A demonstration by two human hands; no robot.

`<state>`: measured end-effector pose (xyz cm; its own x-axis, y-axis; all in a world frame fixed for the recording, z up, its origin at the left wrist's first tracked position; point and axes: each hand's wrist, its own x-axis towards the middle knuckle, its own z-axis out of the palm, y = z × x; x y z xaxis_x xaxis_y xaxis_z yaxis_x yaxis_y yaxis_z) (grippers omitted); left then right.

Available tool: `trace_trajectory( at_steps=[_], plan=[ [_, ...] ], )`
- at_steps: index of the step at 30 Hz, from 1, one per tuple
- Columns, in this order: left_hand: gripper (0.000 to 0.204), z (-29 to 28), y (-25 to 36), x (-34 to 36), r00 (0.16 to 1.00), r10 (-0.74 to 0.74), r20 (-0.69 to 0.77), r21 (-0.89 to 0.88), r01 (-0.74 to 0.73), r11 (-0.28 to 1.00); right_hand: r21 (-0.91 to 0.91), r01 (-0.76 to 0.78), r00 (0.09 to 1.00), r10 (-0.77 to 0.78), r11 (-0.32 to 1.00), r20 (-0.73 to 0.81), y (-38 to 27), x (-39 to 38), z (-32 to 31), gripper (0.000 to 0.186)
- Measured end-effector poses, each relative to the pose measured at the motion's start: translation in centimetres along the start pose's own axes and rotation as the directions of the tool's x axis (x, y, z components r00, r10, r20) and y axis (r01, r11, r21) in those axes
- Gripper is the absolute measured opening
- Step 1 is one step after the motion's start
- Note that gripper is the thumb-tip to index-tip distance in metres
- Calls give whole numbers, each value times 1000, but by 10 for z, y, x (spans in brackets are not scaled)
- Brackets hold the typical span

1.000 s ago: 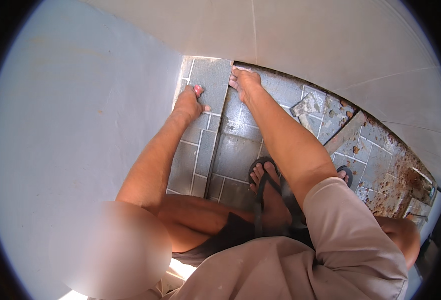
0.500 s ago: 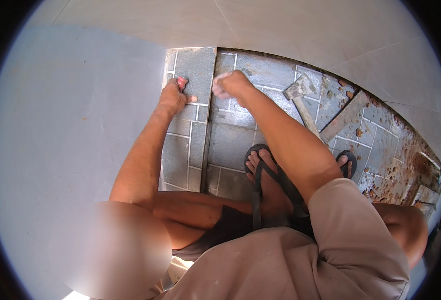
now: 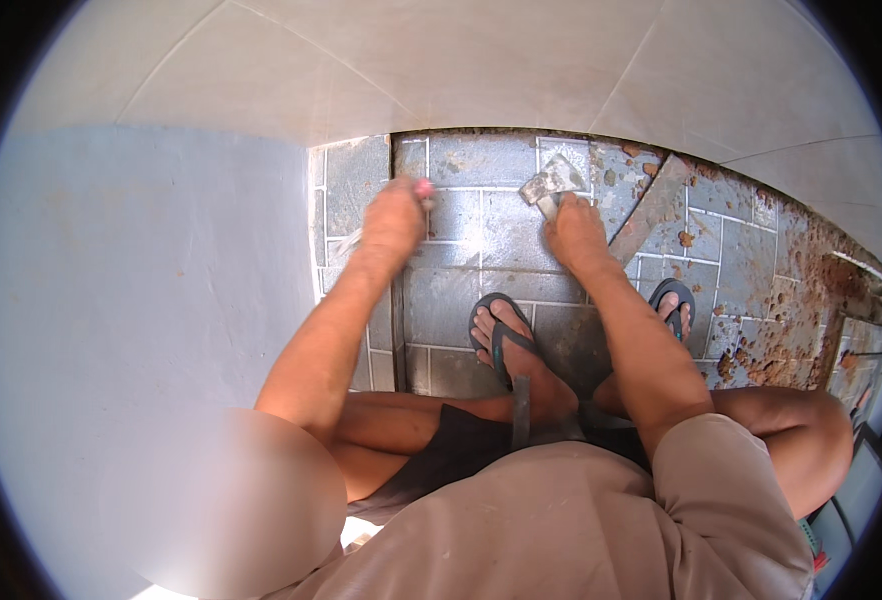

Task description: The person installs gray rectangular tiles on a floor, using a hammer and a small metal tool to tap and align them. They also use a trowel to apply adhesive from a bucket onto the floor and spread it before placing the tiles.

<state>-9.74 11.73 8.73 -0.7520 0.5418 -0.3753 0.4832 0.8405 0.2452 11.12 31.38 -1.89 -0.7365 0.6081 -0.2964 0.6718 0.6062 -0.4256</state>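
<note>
My left hand, slightly smeared by motion, is closed round a small tool with a red end. A pale, blurred length shows on the other side of the fist, and its exact kind is hidden. This hand is above the edge of the raised tiled strip. My right hand grips a hatchet close below its grey, dirt-smeared head. Most of its handle is hidden by my hand and forearm. Beneath both hands lie grey floor tiles with white joints.
A flat board lies slantwise right of the hatchet. Reddish-brown dirt clods litter the right-hand tiles. A beige tiled wall rises ahead, and a grey wall stands to the left. My sandalled feet are on the floor.
My left hand has lifted off the raised strip and moved right with the red-ended tool. My right hand has moved right and taken hold of the hatchet, which lay on the tiles.
</note>
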Motion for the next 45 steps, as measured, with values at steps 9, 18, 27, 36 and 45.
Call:
trace_trajectory(
  at_steps=[9,18,27,36,45],
  plan=[
    [20,49,64,59,868,496,-32,33,-495,868,897,-348,921,280,272,272,-2,-20,-52,33],
    [25,67,57,93,906,420,46,122,-423,898,936,-333,923,243,114,299,-16,-12,-32,26],
    [27,69,49,109,920,372,124,227,-391,892,934,-356,910,235,25,341,-31,-2,-14,25],
    [31,63,50,110,921,361,149,202,-386,900,946,-323,922,229,12,312,-43,5,1,27],
    [32,61,52,111,926,343,157,236,-373,897,932,-356,909,260,72,327,-52,9,14,31]
  ],
)
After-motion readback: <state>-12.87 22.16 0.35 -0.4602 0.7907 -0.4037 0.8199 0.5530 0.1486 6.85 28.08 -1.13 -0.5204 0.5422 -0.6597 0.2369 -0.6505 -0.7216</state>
